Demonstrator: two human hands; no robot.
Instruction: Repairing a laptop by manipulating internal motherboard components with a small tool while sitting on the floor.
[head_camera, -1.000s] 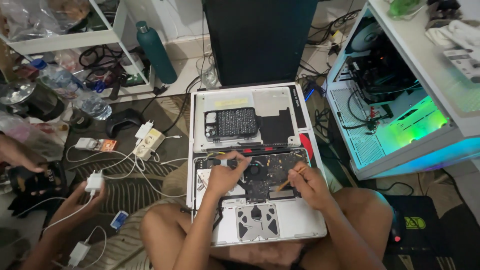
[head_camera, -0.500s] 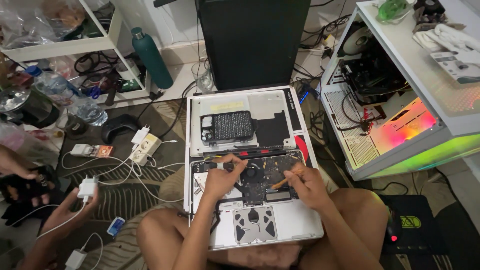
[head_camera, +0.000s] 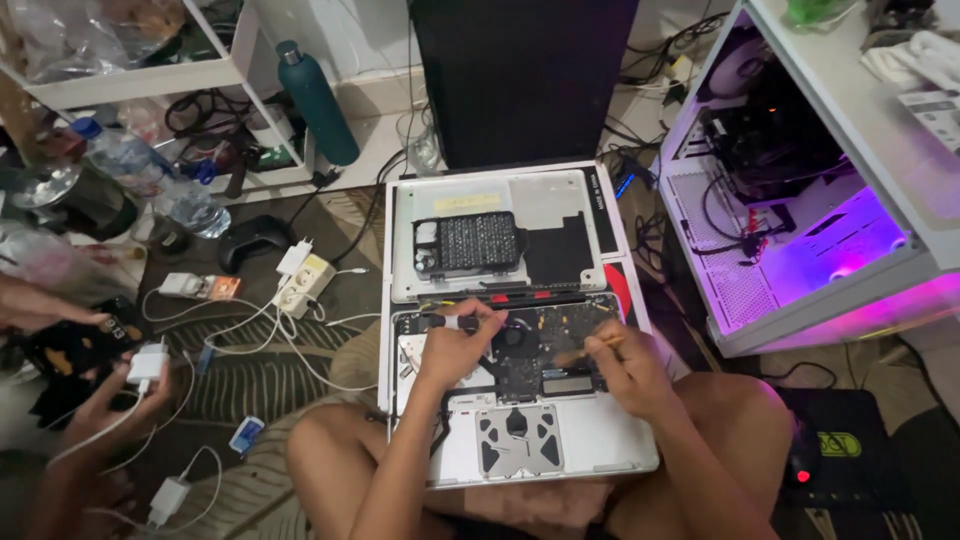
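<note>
Laptop (head_camera: 520, 400) repair in mid-course, seen from your head camera: the silver machine lies upside down across your lap with its bottom cover (head_camera: 500, 235) already off and laid flat just beyond it at 12 o'clock. A black tray of small bits (head_camera: 468, 243) sits on that cover. Judging by this, the opening-up is done and the work inside is under way; nothing shows that any part has been lifted out, and closing up is still to come.

Your left hand (head_camera: 455, 348) is curled over the left of the board, fingertips pinched on something small and pale near the hinge edge; what it is cannot be made out. Your right hand (head_camera: 622, 365), at 3 o'clock of the fan (head_camera: 515, 340), is closed around a thin stick-like tool (head_camera: 585, 348) whose tip points in toward the dark main board (head_camera: 545, 355).

The laptop's insides look intact: round fan at centre, dark board around it, the trackpad's metal underside (head_camera: 518, 440) at 6 o'clock, and a pale empty-looking bay at lower right.

At 9 o'clock, well apart from you, another person's hands (head_camera: 110, 400) hold a white charger block (head_camera: 148, 362) and cable on the patterned rug (head_camera: 250, 380). At 2 o'clock an open computer case (head_camera: 800, 230) glows purple.
</note>
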